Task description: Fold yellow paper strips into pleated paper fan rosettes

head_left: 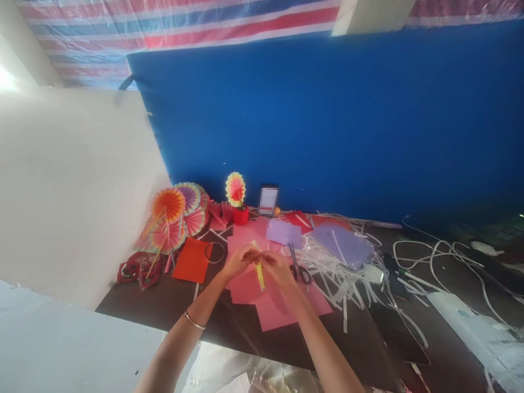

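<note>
Both my hands meet over a stack of pink paper sheets [274, 316] on the dark table. Between them is a narrow folded yellow paper strip [261, 277], its lower end sticking out towards me. My left hand [240, 260] grips the strip near its upper part with bent fingers. From the other side, my right hand [277, 266] closes on the same piece, fingertips touching or nearly touching the left ones. The fingers hide much of the fold. Dark-handled scissors [297, 265] lie just right of my right hand.
Pleated paper fans [168, 205] cluster at the left, beside an orange-red sheet [189, 262]. A red pot [240, 216] holds another fan; a phone [268, 200] stands behind. Purple paper [343, 243] and white paper strips [347, 295] spread rightward towards white cables [433, 254].
</note>
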`<state>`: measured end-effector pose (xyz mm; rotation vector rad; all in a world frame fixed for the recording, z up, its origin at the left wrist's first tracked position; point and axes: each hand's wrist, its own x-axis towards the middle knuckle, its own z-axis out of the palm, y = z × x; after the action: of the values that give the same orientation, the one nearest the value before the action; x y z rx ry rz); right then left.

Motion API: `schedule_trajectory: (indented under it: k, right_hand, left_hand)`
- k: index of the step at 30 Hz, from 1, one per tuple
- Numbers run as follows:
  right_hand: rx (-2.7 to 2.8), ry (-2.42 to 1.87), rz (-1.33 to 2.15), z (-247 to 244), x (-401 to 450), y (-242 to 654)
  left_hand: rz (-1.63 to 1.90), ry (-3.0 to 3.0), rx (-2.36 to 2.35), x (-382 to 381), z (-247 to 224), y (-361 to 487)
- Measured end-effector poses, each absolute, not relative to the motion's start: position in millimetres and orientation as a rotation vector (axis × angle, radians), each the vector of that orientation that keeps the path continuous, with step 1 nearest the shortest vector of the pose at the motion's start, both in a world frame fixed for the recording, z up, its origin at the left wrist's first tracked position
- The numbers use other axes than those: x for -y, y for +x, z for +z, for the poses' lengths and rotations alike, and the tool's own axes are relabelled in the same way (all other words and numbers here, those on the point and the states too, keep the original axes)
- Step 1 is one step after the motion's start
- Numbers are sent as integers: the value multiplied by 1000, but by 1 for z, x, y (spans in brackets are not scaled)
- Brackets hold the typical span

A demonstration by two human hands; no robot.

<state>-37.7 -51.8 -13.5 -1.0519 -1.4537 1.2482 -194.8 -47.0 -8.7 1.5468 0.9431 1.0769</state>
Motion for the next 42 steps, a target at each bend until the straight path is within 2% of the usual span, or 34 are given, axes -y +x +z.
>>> schedule_trajectory:
  k: [11,31,38,42]
  right_hand:
    - [1280,-957,1526,-34,48,-42]
    - [1257,-1078,1358,-33,59,-51]
    - [1267,-1104,1185,-33,61,-51]
    - [1310,-1055,1197,-31,62,-48]
  left_hand:
    - [1035,1546,-909,47,-8,-195]
    - [950,1573,-890,47,-1,-194]
    - [1031,1532,-946,51,0,-189]
    - [1065,1499,-922,49,-5,-189]
